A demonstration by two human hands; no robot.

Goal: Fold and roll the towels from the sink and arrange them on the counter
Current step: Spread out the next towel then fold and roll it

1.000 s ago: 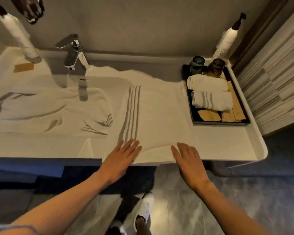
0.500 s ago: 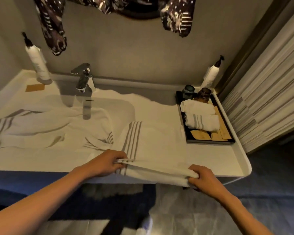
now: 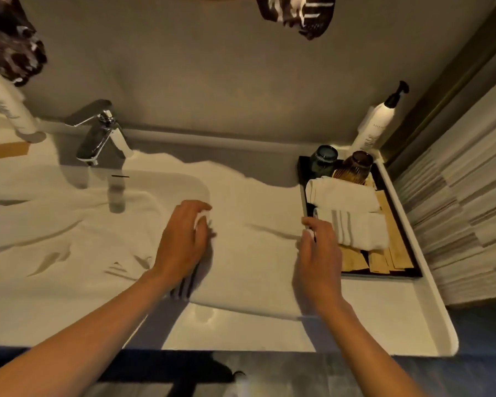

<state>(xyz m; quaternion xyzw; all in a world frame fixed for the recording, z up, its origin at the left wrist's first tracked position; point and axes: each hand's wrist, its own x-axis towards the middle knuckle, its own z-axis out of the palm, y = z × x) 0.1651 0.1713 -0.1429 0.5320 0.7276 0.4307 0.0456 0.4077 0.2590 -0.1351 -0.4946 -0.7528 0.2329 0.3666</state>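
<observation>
**Now both your hands pinch the towel's far edge**

Your left hand point(image 3: 184, 239) and right hand point(image 3: 318, 253) each grasp a corner of the white towel point(image 3: 252, 253), which lies folded on the counter point(image 3: 384, 325). At three o'clock, a dark tray point(image 3: 413, 272) holds two rolled towels point(image 3: 352, 213). At nine o'clock, another towel point(image 3: 55, 224) lies in the sink.

chrome faucet point(image 3: 98, 138), two pump bottles point(image 3: 377, 124), glasses point(image 3: 324, 163) on black tray point(image 3: 413, 272).

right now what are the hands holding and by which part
Both hold the white towel spread on the counter. The left hand pinches one corner of its folded-over edge, and the right hand pinches the other corner.
</observation>
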